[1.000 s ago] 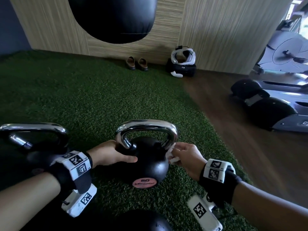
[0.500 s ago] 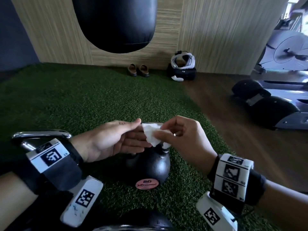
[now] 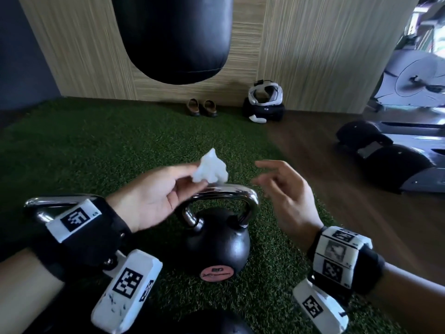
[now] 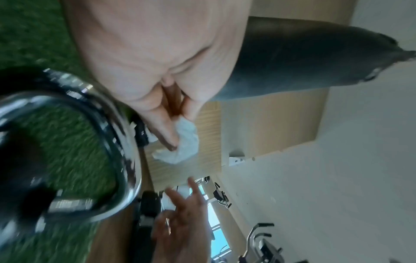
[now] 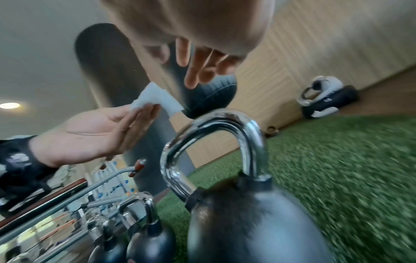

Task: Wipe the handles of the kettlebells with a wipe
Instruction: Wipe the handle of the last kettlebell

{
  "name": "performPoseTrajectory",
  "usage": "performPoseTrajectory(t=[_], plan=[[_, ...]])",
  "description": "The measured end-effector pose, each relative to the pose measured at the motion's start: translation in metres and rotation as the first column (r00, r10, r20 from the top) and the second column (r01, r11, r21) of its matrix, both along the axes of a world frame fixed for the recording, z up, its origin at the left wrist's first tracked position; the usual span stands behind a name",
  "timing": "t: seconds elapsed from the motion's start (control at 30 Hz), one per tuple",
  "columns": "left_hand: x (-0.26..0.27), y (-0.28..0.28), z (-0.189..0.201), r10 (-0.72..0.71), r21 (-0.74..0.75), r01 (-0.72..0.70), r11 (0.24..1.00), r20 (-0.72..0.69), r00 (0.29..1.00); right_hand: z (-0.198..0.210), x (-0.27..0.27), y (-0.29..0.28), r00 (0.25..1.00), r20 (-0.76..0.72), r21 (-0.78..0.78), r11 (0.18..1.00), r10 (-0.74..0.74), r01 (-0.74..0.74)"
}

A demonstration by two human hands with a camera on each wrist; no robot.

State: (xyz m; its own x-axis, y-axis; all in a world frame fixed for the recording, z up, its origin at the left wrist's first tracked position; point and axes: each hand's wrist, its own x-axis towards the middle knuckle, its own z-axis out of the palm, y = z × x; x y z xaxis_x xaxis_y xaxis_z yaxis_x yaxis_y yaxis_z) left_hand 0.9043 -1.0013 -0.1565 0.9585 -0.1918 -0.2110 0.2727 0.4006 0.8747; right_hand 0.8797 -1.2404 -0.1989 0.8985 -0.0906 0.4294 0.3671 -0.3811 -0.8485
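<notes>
Overhead, head view: the left hand (image 3: 154,196) pinched the crumpled wipe (image 3: 212,171) just above the chrome handle (image 3: 226,191) of the nearest kettlebell (image 3: 216,244); the right hand (image 3: 286,191) hovered beside it, fingers loosely spread, holding nothing.
Left wrist view: fingertips (image 4: 167,137) clamped on the wipe (image 4: 180,151), clear of the blurred handle (image 4: 126,160) below the grip.
Right wrist view: a second kettlebell (image 5: 144,236) stood beyond the left hand (image 5: 90,135) on the turf (image 5: 337,178).
Progress: likely midway; whether this handle was finished cannot be told, and the other handles appeared to be left.
</notes>
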Motion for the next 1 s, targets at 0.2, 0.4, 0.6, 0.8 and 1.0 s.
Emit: performPoseTrajectory(t=[0.2, 0.4, 0.6, 0.8, 1.0], plan=[[0.021, 0.018, -0.031, -0.134, 0.573, -0.618, 0.539, 0.782, 0.609, -0.062, 0.021, -0.019, 0.802, -0.597, 0.051, 0.998, 0.006, 0.031], [0.015, 0.000, -0.056, -0.488, 0.597, -0.686, 0.415, 0.783, 0.386, -0.111, 0.037, 0.010, 0.842, -0.539, 0.007, 1.000, 0.028, -0.029], [0.017, 0.021, -0.060, -0.448, 0.581, -0.684, 0.441, 0.803, 0.393, -0.129, 0.039, 0.011, 0.875, -0.483, 0.028, 0.999, 0.034, -0.024], [0.017, 0.030, -0.071, -0.465, 0.577, -0.709, 0.405, 0.798, 0.383, -0.131, 0.042, 0.009, 0.881, -0.472, -0.013, 0.999, 0.022, -0.032], [0.016, 0.054, -0.115, -0.052, 0.549, -0.607, 0.574, 0.765, 0.642, -0.134, 0.042, 0.007, 0.876, -0.480, 0.006, 0.999, 0.039, -0.041]])
